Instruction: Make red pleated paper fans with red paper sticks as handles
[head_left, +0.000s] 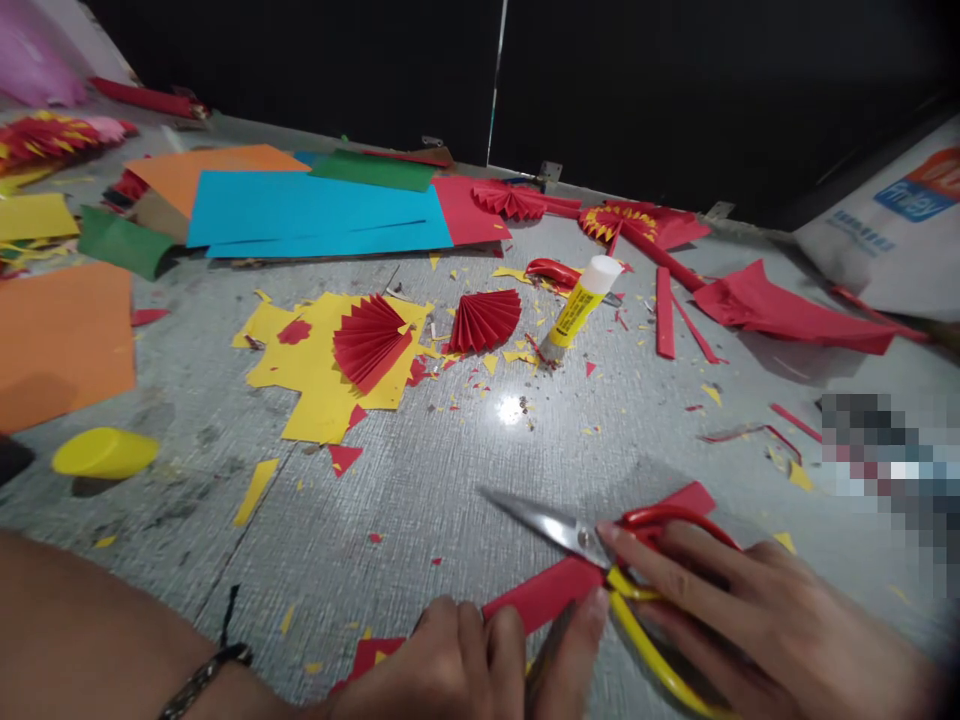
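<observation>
The right grip [750,600] lies over the scissors' [581,540] handles; the left grip [465,660] touches the red strip [547,595] beneath. Beyond both grips are a glue stick [579,310] and folded red fans [486,322].

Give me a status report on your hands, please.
Right hand on red-and-yellow-handled metal scissors, blades closed. Left hand at flat red paper strip beneath them. Red and yellow paper scraps nearby.
</observation>
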